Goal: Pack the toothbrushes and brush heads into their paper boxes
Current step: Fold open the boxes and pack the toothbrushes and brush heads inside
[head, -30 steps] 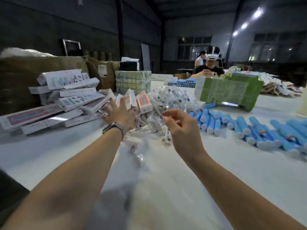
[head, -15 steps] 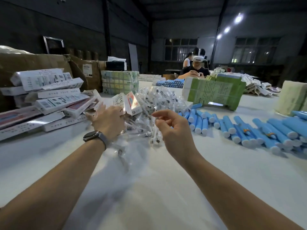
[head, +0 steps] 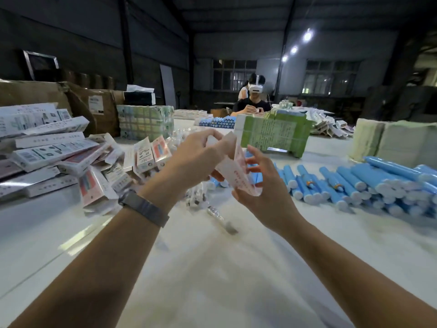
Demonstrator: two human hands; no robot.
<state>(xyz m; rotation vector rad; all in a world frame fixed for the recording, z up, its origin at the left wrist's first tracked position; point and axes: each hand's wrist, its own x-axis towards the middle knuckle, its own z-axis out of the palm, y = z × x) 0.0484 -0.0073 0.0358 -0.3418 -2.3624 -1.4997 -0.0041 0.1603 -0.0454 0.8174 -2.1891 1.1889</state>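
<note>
Both hands hold one small white and pink paper box (head: 233, 172) above the white table (head: 212, 268). My left hand (head: 196, 157) pinches its upper end. My right hand (head: 260, 185) cups its lower end from the right. Small paper boxes (head: 151, 153) lie heaped to the left. Brush heads in clear wrappers (head: 196, 197) lie behind and under my hands, and one wrapped brush head (head: 221, 220) lies alone nearer to me. Blue toothbrush tubes (head: 354, 183) lie in rows on the right.
Long white boxes (head: 47, 147) are stacked at far left before brown cartons (head: 94, 110). A green bundle (head: 274, 133) and a pale bundle (head: 392, 143) stand behind the tubes. Across the table sits a person with a headset (head: 254, 98).
My left hand came away from the box heap with a small box and rose toward the middle. My right hand moved in to meet it and took the box's lower end.
</note>
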